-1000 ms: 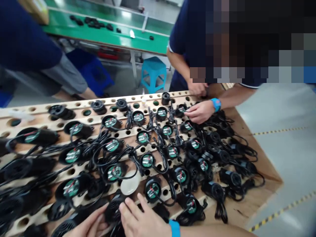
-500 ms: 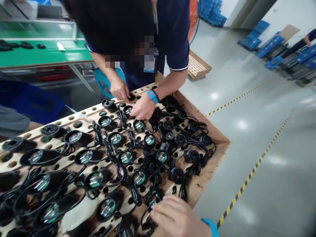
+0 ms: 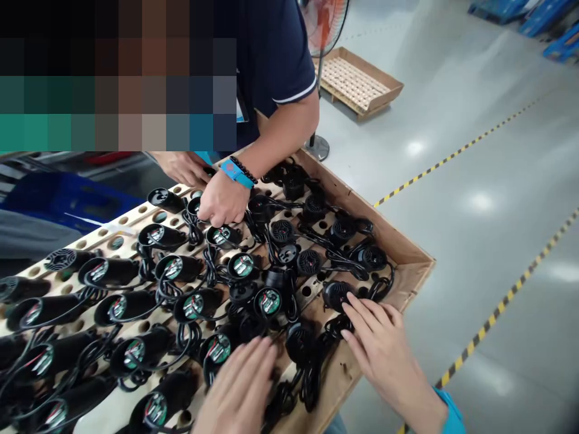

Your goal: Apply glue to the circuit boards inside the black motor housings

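Black housing (image 3: pixel 335 294), one: inward of the right corner of the tray (image 3: pixel 409 272), at the nearer right hand's (image 3: pixel 382 340) parted fingertips. Left hand (image 3: pixel 242 389): blurred, fingers together; holding anything, cannot tell.

Striped tape (image 3: pixel 502 307) crossed the glossy grey floor (image 3: pixel 438 223); an orange fan (image 3: pixel 323 27) stood upright; far blue shapes (image 3: pixel 543 18) were perhaps pallets.
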A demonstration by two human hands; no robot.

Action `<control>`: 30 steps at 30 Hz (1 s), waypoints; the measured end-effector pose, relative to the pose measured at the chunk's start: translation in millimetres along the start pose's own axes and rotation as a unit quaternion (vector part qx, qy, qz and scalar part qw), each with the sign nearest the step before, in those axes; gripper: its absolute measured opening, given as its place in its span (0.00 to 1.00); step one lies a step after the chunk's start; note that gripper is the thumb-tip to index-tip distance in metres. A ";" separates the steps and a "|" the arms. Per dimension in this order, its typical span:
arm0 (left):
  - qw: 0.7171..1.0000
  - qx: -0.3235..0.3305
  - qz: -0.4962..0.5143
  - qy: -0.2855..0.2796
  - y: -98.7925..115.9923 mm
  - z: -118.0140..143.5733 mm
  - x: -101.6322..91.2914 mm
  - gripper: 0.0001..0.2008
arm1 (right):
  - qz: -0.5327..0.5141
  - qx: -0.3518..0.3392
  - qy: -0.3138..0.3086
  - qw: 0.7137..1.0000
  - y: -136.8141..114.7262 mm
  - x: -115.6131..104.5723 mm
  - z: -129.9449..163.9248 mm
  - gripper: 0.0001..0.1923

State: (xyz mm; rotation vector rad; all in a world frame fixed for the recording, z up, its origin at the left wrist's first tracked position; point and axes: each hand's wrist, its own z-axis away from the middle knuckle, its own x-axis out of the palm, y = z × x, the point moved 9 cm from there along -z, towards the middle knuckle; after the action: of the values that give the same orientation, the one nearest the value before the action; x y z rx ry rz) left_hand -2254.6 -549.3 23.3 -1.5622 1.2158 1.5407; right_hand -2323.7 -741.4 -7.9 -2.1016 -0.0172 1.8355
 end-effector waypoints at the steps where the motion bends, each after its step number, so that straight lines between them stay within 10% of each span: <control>1: 0.999 0.043 -0.003 -0.018 17.3 -24.0 12.5 0.23 | 0.000 0.001 -0.013 1.000 0.7 3.1 -1.5 0.16; 8: 0.992 0.089 -0.052 -0.073 68.1 -108.1 83.0 0.20 | -0.020 0.001 -0.052 0.998 3.6 11.6 -8.4 0.15; 23: 0.999 0.029 -0.001 0.022 63.6 -77.1 79.2 0.17 | -0.005 -0.045 -0.016 0.999 11.9 18.6 -5.7 0.16; 30: 0.998 -0.021 0.038 -0.043 49.5 -84.1 76.5 0.21 | -0.024 -0.009 -0.027 0.999 13.3 14.6 -8.6 0.16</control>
State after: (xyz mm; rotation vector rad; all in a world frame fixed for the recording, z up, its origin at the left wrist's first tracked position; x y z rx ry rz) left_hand -2273.6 -658.3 -32.7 -1.4749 1.2146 1.6748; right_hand -2316.0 -752.6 -24.6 -2.0449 -0.0982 1.8709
